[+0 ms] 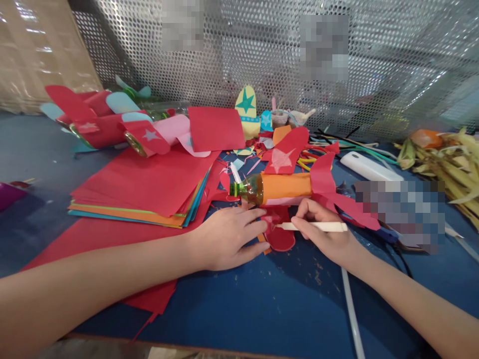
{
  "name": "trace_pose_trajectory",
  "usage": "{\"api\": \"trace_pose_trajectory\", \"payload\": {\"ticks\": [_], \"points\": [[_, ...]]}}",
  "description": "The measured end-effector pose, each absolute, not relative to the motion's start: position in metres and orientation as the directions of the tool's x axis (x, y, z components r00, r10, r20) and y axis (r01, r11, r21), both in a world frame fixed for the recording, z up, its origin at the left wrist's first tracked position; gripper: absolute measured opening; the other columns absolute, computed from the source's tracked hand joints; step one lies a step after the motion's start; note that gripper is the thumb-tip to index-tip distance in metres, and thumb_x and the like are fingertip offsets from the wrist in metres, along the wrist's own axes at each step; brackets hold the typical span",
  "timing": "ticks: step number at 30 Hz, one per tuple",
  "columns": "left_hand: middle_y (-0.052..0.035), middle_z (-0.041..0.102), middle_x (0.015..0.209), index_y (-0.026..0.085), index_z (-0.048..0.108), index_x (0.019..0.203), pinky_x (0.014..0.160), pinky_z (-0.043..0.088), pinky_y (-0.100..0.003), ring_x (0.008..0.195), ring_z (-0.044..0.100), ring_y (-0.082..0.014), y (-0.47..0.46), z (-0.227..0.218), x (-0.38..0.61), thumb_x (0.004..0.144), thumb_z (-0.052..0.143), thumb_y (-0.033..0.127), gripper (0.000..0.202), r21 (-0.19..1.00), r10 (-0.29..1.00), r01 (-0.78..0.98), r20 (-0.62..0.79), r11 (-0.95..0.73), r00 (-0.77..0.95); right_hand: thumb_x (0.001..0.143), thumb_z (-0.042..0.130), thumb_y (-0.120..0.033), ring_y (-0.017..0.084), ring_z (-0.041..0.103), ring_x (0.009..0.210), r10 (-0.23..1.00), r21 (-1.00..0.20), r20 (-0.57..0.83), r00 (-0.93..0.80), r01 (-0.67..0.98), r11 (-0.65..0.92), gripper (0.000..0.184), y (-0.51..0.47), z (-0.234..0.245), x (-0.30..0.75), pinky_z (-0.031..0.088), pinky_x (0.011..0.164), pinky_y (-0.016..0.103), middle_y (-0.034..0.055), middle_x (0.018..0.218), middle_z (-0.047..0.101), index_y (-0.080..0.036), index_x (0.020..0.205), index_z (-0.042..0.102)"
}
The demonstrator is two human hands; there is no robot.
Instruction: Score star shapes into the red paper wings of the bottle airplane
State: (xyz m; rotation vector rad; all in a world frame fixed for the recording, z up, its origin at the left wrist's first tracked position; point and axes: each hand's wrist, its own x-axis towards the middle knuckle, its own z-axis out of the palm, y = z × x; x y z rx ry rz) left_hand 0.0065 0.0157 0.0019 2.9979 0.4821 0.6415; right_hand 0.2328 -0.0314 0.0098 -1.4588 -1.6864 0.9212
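A small bottle (252,189) wrapped in orange paper (287,183) lies on its side in front of me, its green neck pointing left. Red paper tail fins (324,174) stick out at its right end. My left hand (232,237) rests palm down, fingers stretched out, with the fingertips at the lower red paper wing (283,241). Pinched in my right hand (327,237) is a white marker-like pen (329,227), its tip on the pale star of that wing. The upper red wing (290,149) also carries a pale star.
A stack of coloured paper (149,184) lies at the left, with finished-looking bottle planes (108,119) behind it. Paper scraps, a yellow paper piece with a green star (246,107) and a white glue gun-like tool (370,167) lie around. Perforated metal (247,55) stands behind.
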Motion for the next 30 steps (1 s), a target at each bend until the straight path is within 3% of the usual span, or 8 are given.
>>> {"api": "trace_pose_trajectory", "payload": {"ticks": [30], "points": [[-0.0173, 0.063, 0.116, 0.011, 0.06, 0.105, 0.082, 0.051, -0.042, 0.099, 0.063, -0.028, 0.0164, 0.0018, 0.0068, 0.098, 0.034, 0.039, 0.039, 0.103, 0.306, 0.289, 0.386, -0.952, 0.871, 0.083, 0.052, -0.033, 0.009, 0.038, 0.045, 0.99, -0.852, 0.062, -0.125, 0.51, 0.118, 0.021, -0.0323, 0.0113, 0.2331, 0.029, 0.044, 0.023, -0.0062, 0.056, 0.044, -0.023, 0.069, 0.041]]}}
